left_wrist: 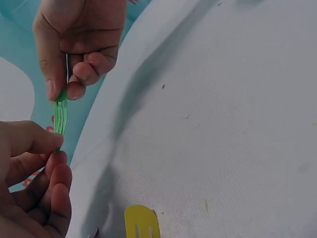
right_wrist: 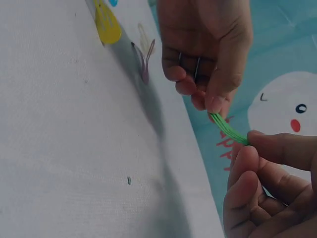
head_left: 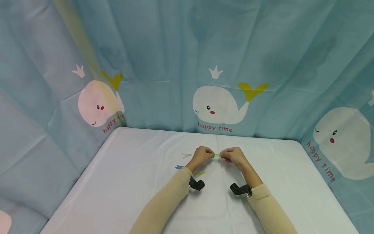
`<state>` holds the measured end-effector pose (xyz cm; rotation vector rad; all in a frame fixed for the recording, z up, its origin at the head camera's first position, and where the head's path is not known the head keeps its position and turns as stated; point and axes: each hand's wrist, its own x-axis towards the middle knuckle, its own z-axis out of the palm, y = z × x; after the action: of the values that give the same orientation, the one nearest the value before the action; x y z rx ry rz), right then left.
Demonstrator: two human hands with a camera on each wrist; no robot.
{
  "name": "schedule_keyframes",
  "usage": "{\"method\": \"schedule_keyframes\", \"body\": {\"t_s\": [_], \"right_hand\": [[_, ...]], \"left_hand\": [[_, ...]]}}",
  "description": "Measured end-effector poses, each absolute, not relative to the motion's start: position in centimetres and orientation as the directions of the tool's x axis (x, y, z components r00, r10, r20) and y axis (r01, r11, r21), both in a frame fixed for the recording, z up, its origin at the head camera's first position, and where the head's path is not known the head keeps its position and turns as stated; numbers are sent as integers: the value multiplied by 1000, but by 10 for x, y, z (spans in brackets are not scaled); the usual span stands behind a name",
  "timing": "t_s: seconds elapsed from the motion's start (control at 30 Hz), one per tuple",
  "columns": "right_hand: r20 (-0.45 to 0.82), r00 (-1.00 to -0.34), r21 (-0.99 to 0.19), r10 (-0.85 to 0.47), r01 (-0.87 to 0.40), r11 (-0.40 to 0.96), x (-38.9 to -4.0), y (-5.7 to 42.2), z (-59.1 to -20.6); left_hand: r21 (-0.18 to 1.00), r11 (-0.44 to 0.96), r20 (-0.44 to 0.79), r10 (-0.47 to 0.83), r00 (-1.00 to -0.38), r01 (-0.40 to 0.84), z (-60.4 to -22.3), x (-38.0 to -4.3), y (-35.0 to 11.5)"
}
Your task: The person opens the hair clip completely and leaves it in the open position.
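A green snap hair clip [head_left: 217, 155] is held level between both hands, above the white table. My left hand [head_left: 201, 155] pinches one end of it between thumb and fingers, as the left wrist view of that hand [left_wrist: 32, 173] shows. At the opposite end, the thumb and fingertips of my right hand [head_left: 236, 156] pinch it; this hand [right_wrist: 277, 183] fills the lower right of the right wrist view. The clip's slotted middle [left_wrist: 60, 116] is visible, slightly bowed. Its two tips are covered by the fingers.
Around my left forearm lie a yellow snap clip [head_left: 200, 174], a blue clip [head_left: 179, 167] and a pale, spread clip [head_left: 186, 155]. A purplish clip [right_wrist: 145, 67] shows in the right wrist view. Blue whale-print curtain [head_left: 163, 65] closes off the table's back and sides.
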<state>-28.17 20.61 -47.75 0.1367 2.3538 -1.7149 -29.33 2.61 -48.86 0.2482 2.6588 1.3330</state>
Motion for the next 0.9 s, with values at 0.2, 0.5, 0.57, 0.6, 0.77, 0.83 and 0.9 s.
{"method": "schedule_keyframes", "body": {"t_s": [0.2,0.5,0.57,0.6,0.77,0.83,0.9], "right_hand": [[-238,-968,-947,-83,212,241,-277,207,-478],[-273,-955,-960,-113,264,93,-268,206,-479],[-273,-955,-961,-117,265,86,-266,205,-479],[-273,-955,-961,-117,264,85,-265,204,-479],[-267,-955,-962,-126,257,90,-260,201,-478],[-270,-954,-962,-132,260,83,-258,200,-478],[-263,-953,-964,-148,254,78,-255,199,-477]], "left_hand": [[877,479,-81,231,-970,41,-483,-285,18],[922,386,-87,218,-972,4,-481,-275,12],[930,369,-95,215,-972,-10,-480,-273,10],[933,359,-99,216,-971,-15,-479,-271,9],[949,311,-123,226,-966,-48,-479,-266,5],[954,295,-134,231,-964,-61,-480,-265,3],[956,284,-142,235,-962,-72,-481,-263,2]]}}
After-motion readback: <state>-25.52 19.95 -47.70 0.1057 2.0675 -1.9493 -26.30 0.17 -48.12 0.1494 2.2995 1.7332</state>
